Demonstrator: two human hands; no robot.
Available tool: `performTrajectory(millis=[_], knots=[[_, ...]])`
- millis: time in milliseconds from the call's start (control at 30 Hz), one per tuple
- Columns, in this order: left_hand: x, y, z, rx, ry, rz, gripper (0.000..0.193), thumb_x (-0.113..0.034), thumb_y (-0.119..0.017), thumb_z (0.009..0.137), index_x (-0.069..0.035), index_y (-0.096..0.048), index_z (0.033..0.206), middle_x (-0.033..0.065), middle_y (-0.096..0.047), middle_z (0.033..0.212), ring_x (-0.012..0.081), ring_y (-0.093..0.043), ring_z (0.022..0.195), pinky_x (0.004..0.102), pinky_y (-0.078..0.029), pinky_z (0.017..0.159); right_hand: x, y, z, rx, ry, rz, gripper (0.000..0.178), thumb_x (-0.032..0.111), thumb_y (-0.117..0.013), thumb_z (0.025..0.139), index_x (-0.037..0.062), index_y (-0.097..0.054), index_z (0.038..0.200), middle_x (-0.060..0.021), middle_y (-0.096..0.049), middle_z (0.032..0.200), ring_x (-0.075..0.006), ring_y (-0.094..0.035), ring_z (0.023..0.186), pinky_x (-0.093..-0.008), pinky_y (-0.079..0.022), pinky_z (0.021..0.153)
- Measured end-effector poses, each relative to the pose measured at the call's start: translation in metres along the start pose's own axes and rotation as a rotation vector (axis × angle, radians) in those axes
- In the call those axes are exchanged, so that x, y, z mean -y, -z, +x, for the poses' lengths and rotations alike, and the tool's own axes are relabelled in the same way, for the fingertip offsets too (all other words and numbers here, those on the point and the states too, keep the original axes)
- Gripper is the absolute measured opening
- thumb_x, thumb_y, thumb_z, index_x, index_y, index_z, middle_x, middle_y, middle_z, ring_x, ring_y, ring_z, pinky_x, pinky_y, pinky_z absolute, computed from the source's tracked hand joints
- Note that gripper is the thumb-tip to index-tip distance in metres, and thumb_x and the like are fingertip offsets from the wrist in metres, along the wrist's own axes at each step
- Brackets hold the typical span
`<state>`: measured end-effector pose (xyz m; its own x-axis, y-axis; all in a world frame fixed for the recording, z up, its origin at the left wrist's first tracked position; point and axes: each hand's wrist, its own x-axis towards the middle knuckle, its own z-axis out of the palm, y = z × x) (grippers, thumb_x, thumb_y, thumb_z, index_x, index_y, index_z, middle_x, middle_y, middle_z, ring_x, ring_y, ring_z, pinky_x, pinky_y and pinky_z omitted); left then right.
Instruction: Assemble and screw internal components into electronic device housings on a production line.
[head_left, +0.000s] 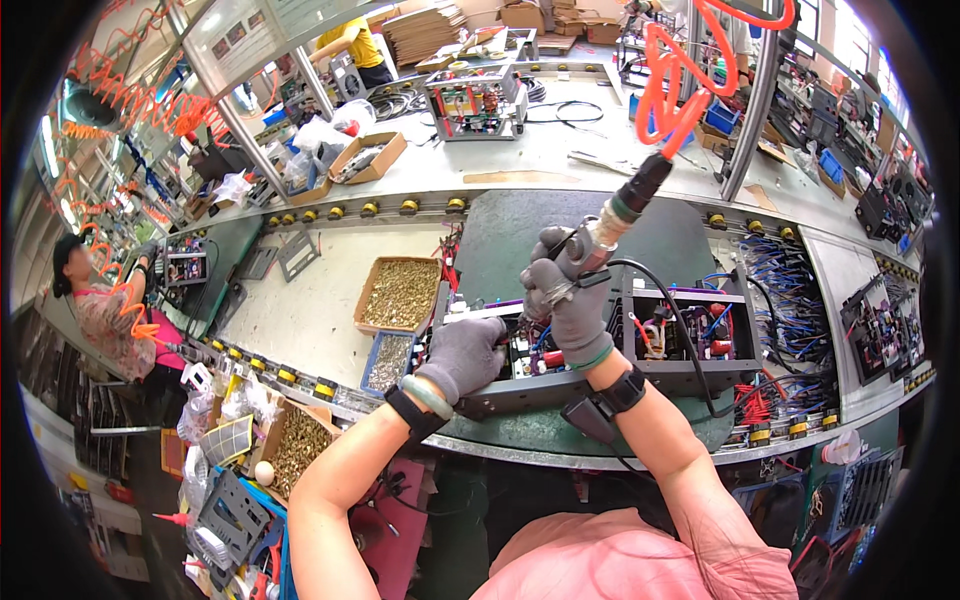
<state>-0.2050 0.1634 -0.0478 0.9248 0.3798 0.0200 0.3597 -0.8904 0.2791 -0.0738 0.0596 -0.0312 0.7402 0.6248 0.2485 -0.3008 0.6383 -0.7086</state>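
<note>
My right hand (pixel 572 305), in a grey glove, is wrapped round a pneumatic screwdriver (pixel 598 235) held upright at a tilt. An orange coiled hose (pixel 665 95) runs up from its top end. The tool's lower end is hidden behind my hand, over an open black metal chassis (pixel 590 385) with wiring and red parts inside. At the chassis's left end is my left hand (pixel 465 357), also gloved, its fingers curled together at the edge. Whatever they pinch cannot be made out. A dark green board (pixel 580 225) lies under the chassis.
Left of the chassis stand a cardboard box of small brass-coloured parts (pixel 400 292) and a blue bin of silver screws (pixel 388 362). Blue wire bundles (pixel 795 310) lie to the right. A metal post (pixel 750 110) rises beyond. A co-worker (pixel 105 310) is at the far left.
</note>
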Motion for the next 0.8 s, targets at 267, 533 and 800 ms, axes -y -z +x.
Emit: performTrajectory(millis=[267,533,800], knots=[[-0.004,-0.003,0.004,-0.004,0.006,0.002,0.019,-0.019,-0.067,0.080,-0.008,-0.069,0.095,0.0155,-0.068,0.094,0.0357,-0.066,0.091,0.0445,-0.053,0.081,-0.006,-0.001,-0.011,0.110,0.200,-0.149,0.037,-0.006,-0.072,0.080,-0.0012,-0.059,0.115,-0.0010,-0.061,0.095,-0.0075,-0.058,0.085,-0.0228,-0.049,0.077],[-0.005,0.000,0.001,-0.040,-0.032,-0.007,0.021,-0.023,-0.066,0.081,-0.004,-0.066,0.090,0.0167,-0.066,0.092,0.0370,-0.066,0.088,0.0463,-0.053,0.077,-0.010,-0.003,-0.013,0.114,0.177,-0.228,0.037,-0.006,-0.072,0.080,-0.0005,-0.059,0.115,0.0011,-0.060,0.092,-0.0061,-0.057,0.085,-0.0224,-0.049,0.074],[-0.006,-0.004,-0.007,-0.305,-0.029,0.113,0.025,-0.032,-0.071,0.076,-0.008,-0.070,0.084,0.0135,-0.067,0.076,0.0333,-0.068,0.074,0.0443,-0.055,0.068,-0.022,-0.026,0.021,0.262,0.224,-0.435,0.025,0.002,-0.070,0.079,-0.0003,-0.060,0.103,-0.0011,-0.061,0.078,-0.0060,-0.057,0.067,-0.0259,-0.050,0.063]])
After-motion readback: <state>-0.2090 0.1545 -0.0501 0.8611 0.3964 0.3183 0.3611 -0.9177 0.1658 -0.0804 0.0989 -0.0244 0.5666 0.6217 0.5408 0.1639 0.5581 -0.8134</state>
